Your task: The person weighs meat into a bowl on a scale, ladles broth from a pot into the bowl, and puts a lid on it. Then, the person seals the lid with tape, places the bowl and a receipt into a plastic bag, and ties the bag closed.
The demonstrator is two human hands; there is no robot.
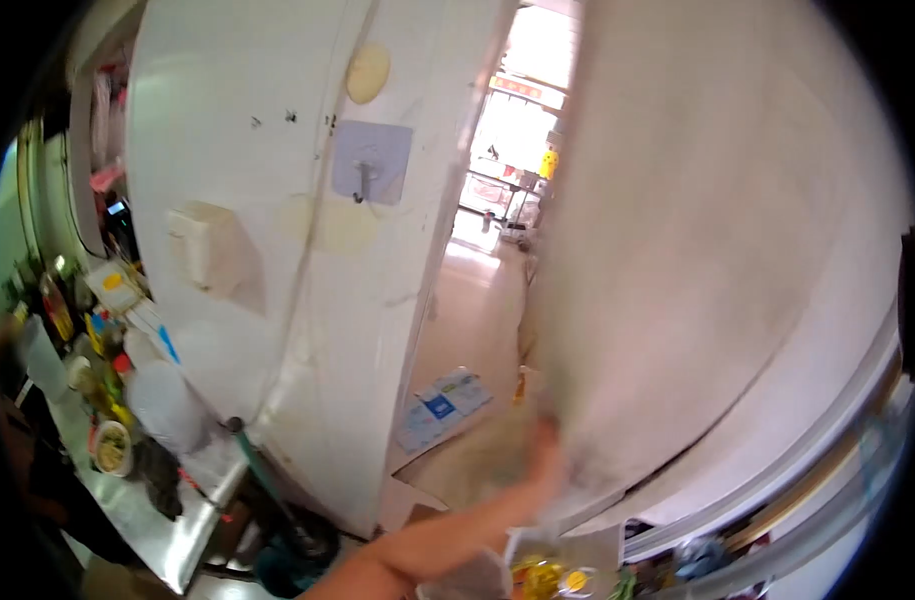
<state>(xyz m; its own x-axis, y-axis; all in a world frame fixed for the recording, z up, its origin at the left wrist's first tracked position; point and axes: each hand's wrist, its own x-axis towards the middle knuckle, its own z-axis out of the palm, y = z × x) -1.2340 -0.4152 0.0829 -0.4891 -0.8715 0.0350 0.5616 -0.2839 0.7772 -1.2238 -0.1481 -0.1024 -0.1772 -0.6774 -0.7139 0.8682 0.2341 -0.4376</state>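
Note:
My left forearm (427,545) reaches up and to the right from the bottom of the head view. At its end my left hand (545,455), smeared by motion, is against the lower edge of a large pale hanging panel (697,230) that looks like a door curtain. Its fingers cannot be made out, so I cannot tell whether they grip the panel or only push it. Beyond the gap, a blue and white flat packet or sheet (445,408) lies on the floor. My right hand is out of view.
Left of the gap stands a white wall (247,90) with a hook (362,180) and a white box (202,245). A metal counter (192,545) holds bottles and a bowl (111,447). Below my arm is a container with yellow items (539,578). Shelves (517,195) show through the doorway.

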